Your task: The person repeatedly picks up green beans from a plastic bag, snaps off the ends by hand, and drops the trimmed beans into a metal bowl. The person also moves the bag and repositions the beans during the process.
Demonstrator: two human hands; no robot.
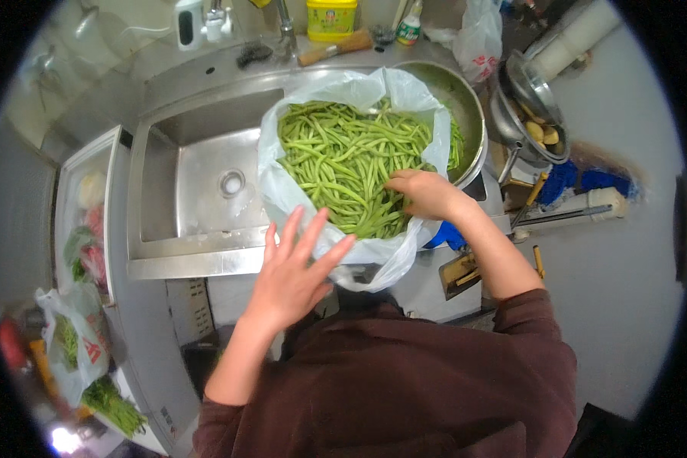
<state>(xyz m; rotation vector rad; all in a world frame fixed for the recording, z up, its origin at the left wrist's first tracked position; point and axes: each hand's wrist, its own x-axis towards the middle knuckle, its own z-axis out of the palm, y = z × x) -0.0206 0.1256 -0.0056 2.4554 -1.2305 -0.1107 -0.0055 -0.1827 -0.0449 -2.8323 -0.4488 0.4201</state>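
Observation:
A whitish plastic bag point(277, 180), its mouth spread wide, is full of long green beans point(352, 160) at the right part of the steel sink. My right hand point(423, 192) rests in the beans at the bag's right side with its fingers bent; its fingertips are partly hidden, and whether it grips any beans is unclear. Over the bag's near left edge, my left hand point(295, 266) is spread, fingers apart, holding nothing. Behind the bag's right side stands a large round metal pan point(472, 114), with more green pieces point(457, 143) in it.
On the left lies the steel sink basin point(206, 172) with its drain. A wooden-handled brush point(335, 48), yellow tub point(331, 20) and small bottle point(408, 28) line the back ledge. Metal pots point(512, 123) stand at right. A chest point(114, 217) with bagged food and greens point(111, 403) are at left.

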